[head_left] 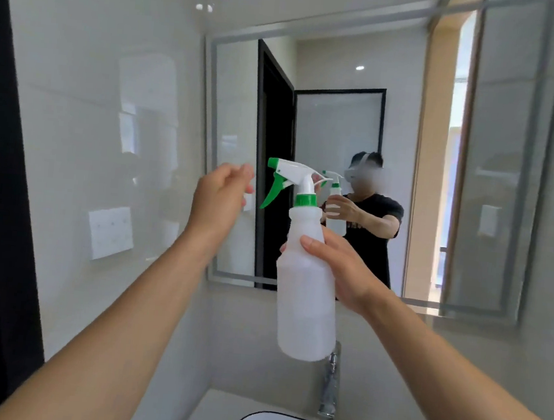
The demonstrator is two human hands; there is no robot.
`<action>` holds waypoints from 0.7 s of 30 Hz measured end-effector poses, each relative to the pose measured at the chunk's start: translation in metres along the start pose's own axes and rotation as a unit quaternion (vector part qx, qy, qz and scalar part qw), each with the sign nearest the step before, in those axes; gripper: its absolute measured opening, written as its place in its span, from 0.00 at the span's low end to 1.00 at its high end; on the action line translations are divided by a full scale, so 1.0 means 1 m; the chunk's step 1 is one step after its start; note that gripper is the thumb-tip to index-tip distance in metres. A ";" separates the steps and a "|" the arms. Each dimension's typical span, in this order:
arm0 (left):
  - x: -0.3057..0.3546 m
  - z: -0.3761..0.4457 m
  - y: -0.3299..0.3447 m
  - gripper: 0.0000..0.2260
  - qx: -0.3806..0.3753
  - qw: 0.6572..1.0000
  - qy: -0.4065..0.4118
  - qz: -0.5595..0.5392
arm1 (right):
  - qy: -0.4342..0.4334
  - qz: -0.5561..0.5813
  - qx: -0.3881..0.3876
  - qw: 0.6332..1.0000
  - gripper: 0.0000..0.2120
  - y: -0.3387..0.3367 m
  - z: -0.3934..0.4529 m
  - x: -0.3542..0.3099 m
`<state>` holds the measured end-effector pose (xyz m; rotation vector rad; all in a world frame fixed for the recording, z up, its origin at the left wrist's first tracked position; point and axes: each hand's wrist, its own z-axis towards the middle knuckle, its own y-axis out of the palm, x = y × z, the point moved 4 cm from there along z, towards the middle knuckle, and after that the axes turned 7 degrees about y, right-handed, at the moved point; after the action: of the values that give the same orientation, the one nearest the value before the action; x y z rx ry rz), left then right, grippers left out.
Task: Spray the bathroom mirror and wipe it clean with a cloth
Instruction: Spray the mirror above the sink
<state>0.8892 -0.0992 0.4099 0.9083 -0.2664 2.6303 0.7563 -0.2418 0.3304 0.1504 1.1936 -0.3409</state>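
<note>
- Our right hand (340, 269) wraps its fingers around the body of the spray bottle (306, 279), held upright before the mirror's (343, 122) lower edge.
- Our left hand (220, 194) hovers just left of the green trigger (274, 189), fingers loosely curled, holding nothing.
- The nozzle points left, toward that nearer hand, not at the glass.
- We see no cloth.

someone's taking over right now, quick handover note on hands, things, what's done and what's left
Right hand grips the spray bottle by its body, raised before the mirror, nozzle pointing left.
Left hand hovers beside the green trigger, fingers loosely curled, holding nothing.
No cloth in view.
Done: bottle picked up. No spray visible on the glass.
Left: spray the mirror, find a cloth, wipe.
</note>
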 end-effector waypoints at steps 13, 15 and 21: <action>0.002 0.024 0.067 0.08 -0.138 0.953 0.058 -0.262 | 0.019 -0.030 0.096 0.995 0.17 -0.016 -0.032 -0.018; 0.004 0.023 0.068 0.08 -0.138 0.954 0.081 -0.254 | 0.018 -0.032 0.095 0.995 0.15 -0.019 -0.036 -0.020; 0.008 0.026 0.075 0.08 -0.177 0.948 0.121 -0.237 | 0.021 -0.025 0.092 0.995 0.16 -0.021 -0.037 -0.021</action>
<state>0.8693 -0.1738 0.4301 0.4525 -0.3876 2.1246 0.7101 -0.2468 0.3379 0.2899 1.2076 -0.4942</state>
